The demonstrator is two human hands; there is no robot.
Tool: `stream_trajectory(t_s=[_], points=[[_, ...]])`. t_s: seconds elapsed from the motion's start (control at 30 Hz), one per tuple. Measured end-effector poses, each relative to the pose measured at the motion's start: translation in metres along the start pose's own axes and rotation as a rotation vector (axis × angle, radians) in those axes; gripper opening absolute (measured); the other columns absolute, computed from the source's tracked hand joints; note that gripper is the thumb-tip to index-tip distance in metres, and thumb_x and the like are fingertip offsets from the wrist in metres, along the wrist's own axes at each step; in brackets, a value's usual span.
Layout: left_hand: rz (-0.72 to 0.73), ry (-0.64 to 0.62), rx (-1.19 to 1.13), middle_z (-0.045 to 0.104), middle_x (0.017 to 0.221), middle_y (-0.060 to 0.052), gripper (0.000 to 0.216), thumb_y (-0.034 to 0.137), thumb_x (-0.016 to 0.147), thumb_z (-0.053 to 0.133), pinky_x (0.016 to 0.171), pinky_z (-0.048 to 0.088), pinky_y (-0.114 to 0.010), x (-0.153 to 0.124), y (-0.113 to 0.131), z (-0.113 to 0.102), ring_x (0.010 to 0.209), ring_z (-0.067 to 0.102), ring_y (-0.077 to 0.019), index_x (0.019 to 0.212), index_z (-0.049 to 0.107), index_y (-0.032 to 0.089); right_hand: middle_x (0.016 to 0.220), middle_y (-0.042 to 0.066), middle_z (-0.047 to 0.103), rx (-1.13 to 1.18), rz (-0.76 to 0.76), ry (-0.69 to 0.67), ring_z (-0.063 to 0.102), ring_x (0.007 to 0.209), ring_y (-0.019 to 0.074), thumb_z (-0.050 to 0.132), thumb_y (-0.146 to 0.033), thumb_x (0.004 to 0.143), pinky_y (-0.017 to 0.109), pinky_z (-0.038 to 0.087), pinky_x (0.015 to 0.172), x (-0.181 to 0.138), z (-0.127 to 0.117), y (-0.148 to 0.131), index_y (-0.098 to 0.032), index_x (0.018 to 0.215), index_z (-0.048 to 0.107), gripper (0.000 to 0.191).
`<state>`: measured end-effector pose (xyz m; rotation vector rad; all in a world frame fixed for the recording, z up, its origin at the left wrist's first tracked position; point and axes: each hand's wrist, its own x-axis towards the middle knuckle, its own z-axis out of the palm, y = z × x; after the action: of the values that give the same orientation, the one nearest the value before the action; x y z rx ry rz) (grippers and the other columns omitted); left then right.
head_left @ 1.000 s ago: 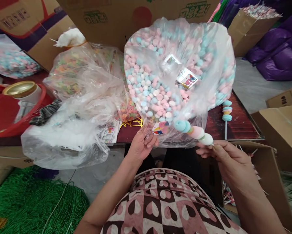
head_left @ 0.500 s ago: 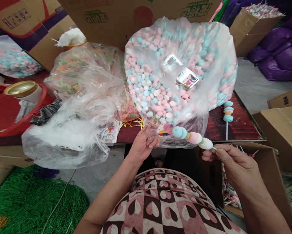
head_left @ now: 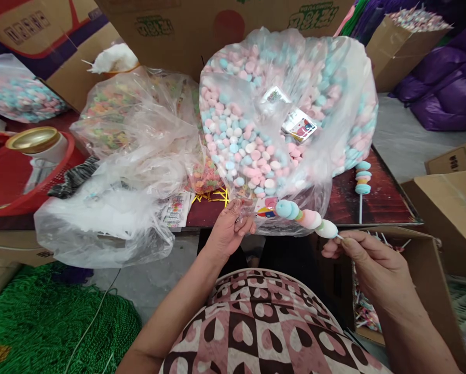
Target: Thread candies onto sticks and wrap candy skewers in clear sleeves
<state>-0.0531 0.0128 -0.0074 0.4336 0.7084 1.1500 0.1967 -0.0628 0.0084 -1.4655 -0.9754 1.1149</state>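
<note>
My right hand (head_left: 367,259) pinches the stick of a candy skewer (head_left: 305,218) threaded with blue, pink and white discs, its tip pointing up-left toward the bag. My left hand (head_left: 230,231) is closed at the lower edge of a big clear plastic bag (head_left: 322,83) full of pink, blue and white candy discs, fingers pinched on something small I cannot make out. The bag rests on a dark red table (head_left: 377,200). A second finished skewer (head_left: 362,182) lies on the table at the right of the bag.
Crumpled clear bags (head_left: 116,208) with colourful candy lie to the left. A red basket (head_left: 30,182) holds a gold-lidded jar (head_left: 34,141). An open cardboard box (head_left: 423,270) with sticks stands under my right hand. Green netting (head_left: 54,322) covers the floor at left; more boxes stand behind.
My right hand drew the skewer slightly down and right, away from the bag. My left hand stayed at the bag's lower edge.
</note>
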Motion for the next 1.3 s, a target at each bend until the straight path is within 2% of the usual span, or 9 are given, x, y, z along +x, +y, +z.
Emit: stream_trajectory(t_s=[0.23, 0.43, 0.57, 0.63, 0.73, 0.87, 1.0, 1.17, 1.3], points=[[0.000, 0.018, 0.010, 0.029, 0.036, 0.014, 0.029, 0.038, 0.074, 0.078, 0.050, 0.043, -0.022, 0.000, 0.000, 0.000, 0.032, 0.028, -0.0038, 0.084, 0.059, 0.019, 0.066, 0.003, 0.069, -0.168, -0.073, -0.044, 0.065, 0.065, 0.0186, 0.070, -0.041, 0.081, 0.031, 0.054, 0.068, 0.003, -0.005, -0.003, -0.025, 0.077, 0.073, 0.017], [0.010, 0.010, 0.031, 0.029, 0.036, 0.014, 0.031, 0.043, 0.074, 0.077, 0.049, 0.044, -0.022, 0.000, 0.000, -0.001, 0.032, 0.028, -0.0039, 0.084, 0.062, 0.019, 0.057, 0.001, 0.061, -0.141, -0.017, -0.134, 0.062, 0.057, 0.0195, 0.069, -0.042, 0.082, 0.033, 0.050, 0.059, 0.005, -0.010, -0.001, -0.023, 0.078, 0.071, 0.020], [0.081, 0.057, 0.131, 0.030, 0.038, 0.013, 0.031, 0.045, 0.073, 0.078, 0.050, 0.046, -0.023, 0.001, 0.001, -0.001, 0.033, 0.031, -0.0039, 0.083, 0.064, 0.018, 0.049, -0.001, 0.056, -0.017, 0.014, -0.118, 0.060, 0.050, 0.0186, 0.071, -0.040, 0.081, 0.032, 0.050, 0.053, 0.004, -0.007, -0.007, -0.022, 0.079, 0.071, 0.018], [0.130, 0.075, 0.232, 0.037, 0.042, 0.012, 0.032, 0.047, 0.073, 0.077, 0.049, 0.044, -0.022, 0.001, 0.001, -0.002, 0.034, 0.033, -0.0034, 0.082, 0.066, 0.018, 0.051, 0.000, 0.059, 0.063, 0.013, -0.074, 0.061, 0.052, 0.0192, 0.072, -0.040, 0.080, 0.032, 0.051, 0.055, 0.005, -0.002, -0.013, -0.022, 0.078, 0.071, 0.019], [0.182, 0.054, 0.416, 0.048, 0.050, 0.007, 0.034, 0.051, 0.075, 0.073, 0.046, 0.038, -0.021, -0.001, -0.004, -0.004, 0.038, 0.037, -0.0034, 0.083, 0.070, 0.018, 0.073, 0.005, 0.072, 0.135, -0.015, -0.042, 0.066, 0.065, 0.0193, 0.070, -0.041, 0.081, 0.032, 0.054, 0.064, 0.011, 0.015, -0.022, -0.021, 0.075, 0.069, 0.021], [0.190, -0.019, 0.639, 0.054, 0.055, 0.003, 0.036, 0.053, 0.081, 0.065, 0.042, 0.030, -0.020, -0.007, -0.009, -0.004, 0.042, 0.039, -0.0051, 0.088, 0.073, 0.018, 0.083, 0.001, 0.072, 0.162, -0.074, -0.070, 0.064, 0.071, 0.0142, 0.071, -0.037, 0.083, 0.028, 0.052, 0.073, 0.020, 0.043, -0.022, -0.023, 0.084, 0.072, 0.014], [0.253, -0.081, 0.793, 0.060, 0.061, 0.001, 0.033, 0.049, 0.085, 0.062, 0.050, 0.039, -0.020, -0.012, -0.008, -0.004, 0.051, 0.049, -0.0079, 0.090, 0.074, 0.019, 0.082, 0.000, 0.072, 0.111, -0.086, -0.121, 0.066, 0.079, 0.0162, 0.071, -0.040, 0.082, 0.029, 0.053, 0.079, 0.021, 0.060, -0.015, -0.024, 0.087, 0.073, 0.017], [0.367, -0.042, 0.905, 0.070, 0.076, -0.003, 0.029, 0.044, 0.089, 0.058, 0.068, 0.049, -0.023, -0.010, -0.005, -0.006, 0.072, 0.063, -0.0135, 0.092, 0.075, 0.020, 0.082, 0.002, 0.071, 0.221, -0.009, -0.082, 0.068, 0.082, 0.0204, 0.072, -0.044, 0.079, 0.034, 0.056, 0.074, 0.021, 0.062, -0.019, -0.023, 0.079, 0.069, 0.021], [0.445, -0.107, 1.053, 0.071, 0.077, -0.003, 0.029, 0.038, 0.091, 0.054, 0.069, 0.049, -0.022, -0.012, -0.009, -0.003, 0.070, 0.062, -0.0130, 0.091, 0.075, 0.018, 0.087, 0.004, 0.073, 0.339, 0.036, -0.143, 0.068, 0.092, 0.0230, 0.074, -0.043, 0.078, 0.037, 0.055, 0.081, 0.021, 0.068, -0.024, -0.022, 0.069, 0.063, 0.025]])
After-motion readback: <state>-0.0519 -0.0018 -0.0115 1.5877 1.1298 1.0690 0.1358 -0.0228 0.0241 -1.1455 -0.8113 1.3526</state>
